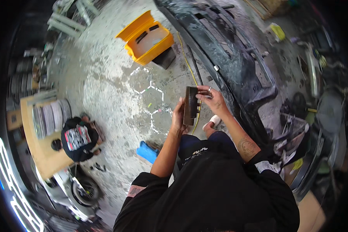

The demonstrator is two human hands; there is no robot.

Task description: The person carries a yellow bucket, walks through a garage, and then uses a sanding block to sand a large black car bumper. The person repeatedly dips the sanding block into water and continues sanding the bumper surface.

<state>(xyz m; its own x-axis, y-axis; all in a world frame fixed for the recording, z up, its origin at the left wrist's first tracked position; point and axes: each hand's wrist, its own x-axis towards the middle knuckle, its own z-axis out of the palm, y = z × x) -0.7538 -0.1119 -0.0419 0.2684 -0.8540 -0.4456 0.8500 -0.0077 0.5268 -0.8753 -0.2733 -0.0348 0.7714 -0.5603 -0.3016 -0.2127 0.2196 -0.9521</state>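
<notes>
In front of my body I hold up a dark rectangular block with a brown flat piece along its left side. My left hand is wrapped round the brown piece's left edge. From the other side, my right hand pinches the block's upper right edge with thumb and fingers. A ring shows on that hand. The block's exact kind cannot be made out. To the right of my hands lies a large dark car bumper with pale dusty smears.
Ahead, an orange-yellow case with a raised lid sits on a dark box. A yellow hose runs along the floor by the bumper. A blue object lies left of my legs. A person crouches left, near a motorcycle.
</notes>
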